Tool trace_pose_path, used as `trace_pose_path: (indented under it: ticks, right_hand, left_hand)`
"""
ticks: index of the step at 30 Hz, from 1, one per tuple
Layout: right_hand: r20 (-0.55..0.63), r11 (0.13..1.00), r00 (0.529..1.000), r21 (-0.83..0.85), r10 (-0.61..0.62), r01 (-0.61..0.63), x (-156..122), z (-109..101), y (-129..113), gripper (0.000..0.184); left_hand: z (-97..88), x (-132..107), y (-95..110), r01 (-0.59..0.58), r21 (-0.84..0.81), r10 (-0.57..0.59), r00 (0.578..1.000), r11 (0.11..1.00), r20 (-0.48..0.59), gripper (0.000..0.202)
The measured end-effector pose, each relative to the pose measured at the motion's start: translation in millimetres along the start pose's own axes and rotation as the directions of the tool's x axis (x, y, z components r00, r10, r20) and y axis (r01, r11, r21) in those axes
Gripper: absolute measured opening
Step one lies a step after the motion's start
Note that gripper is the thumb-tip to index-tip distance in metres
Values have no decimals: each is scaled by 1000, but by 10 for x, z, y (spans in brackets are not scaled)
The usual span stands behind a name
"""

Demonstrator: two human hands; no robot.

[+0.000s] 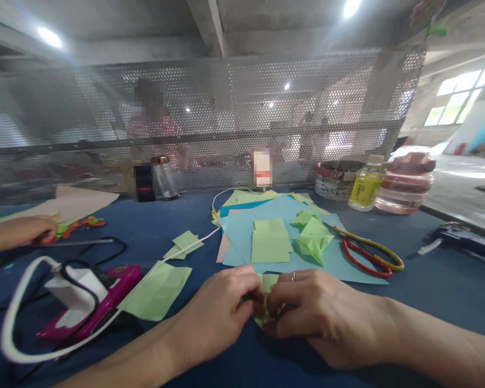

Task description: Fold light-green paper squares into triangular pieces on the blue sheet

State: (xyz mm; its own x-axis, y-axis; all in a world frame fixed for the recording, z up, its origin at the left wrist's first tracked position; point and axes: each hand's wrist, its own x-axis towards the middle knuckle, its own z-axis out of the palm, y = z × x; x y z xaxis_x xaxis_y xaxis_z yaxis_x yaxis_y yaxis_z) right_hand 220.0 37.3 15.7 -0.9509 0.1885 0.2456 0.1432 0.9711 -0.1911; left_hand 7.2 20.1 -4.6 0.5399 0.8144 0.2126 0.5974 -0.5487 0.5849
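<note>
Both hands pinch a small piece of light green paper (269,281) low over the blue table, near its front. My left hand (236,296) is closed on the paper's left side, and my right hand (307,307), with a ring on one finger, is closed on its right side. Much of the paper is hidden behind the fingers. Just beyond lie green paper squares (270,242) on a light blue sheet (238,221). Folded green paper pieces (313,237) sit right of those squares, beside scissors (372,256) with red and yellow handles.
At left are a magenta power strip (125,280) with a white cable, and loose green sheets (157,291). Another person's hand (28,229) rests at the left edge. A yellow-labelled bottle (366,186), a pink bottle (406,186) and a round basket (335,180) stand at back right, before a perforated screen (234,108).
</note>
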Motion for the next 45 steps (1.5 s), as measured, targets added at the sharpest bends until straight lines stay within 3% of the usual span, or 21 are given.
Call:
trace_pose_path:
  ticks: [6, 17, 24, 29, 35, 41, 44, 45]
  right_hand:
    - [-27, 997, 998, 64, 53, -51, -5, 3, -28, 39]
    - [44, 998, 997, -5, 61, -60, 45, -17, -88, 34]
    - [62, 993, 993, 48, 103, -107, 61, -52, -119, 41]
    - [66, 993, 992, 42, 108, -111, 77, -72, -137, 42]
    - [76, 990, 989, 50, 126, -130, 78, -71, -144, 40]
    - [83, 988, 985, 32, 150, -153, 77, -71, -149, 44]
    - [65, 989, 988, 36, 142, -144, 74, -65, -150, 46]
    - [56, 989, 989, 35, 139, -141, 70, -60, -147, 47]
  left_hand:
    - [-16, -10, 16, -4, 18, 4, 1000, 1000, 11, 20]
    - [6, 15, -9, -5, 25, 6, 1000, 1000, -16, 20]
    - [-47, 28, -27, 140, 85, -136, 990, 987, -43, 7]
    - [-104, 47, -50, 245, 152, -235, 969, 958, -78, 22]
    - [-199, 50, -116, 272, 197, -265, 962, 942, -64, 23]
    - [-244, 33, -103, 216, 221, -204, 976, 951, -76, 18]
    - [-202, -15, 12, 59, 203, -57, 998, 977, -15, 16]
    - [-186, -39, 54, -59, 183, 50, 997, 981, 58, 23]
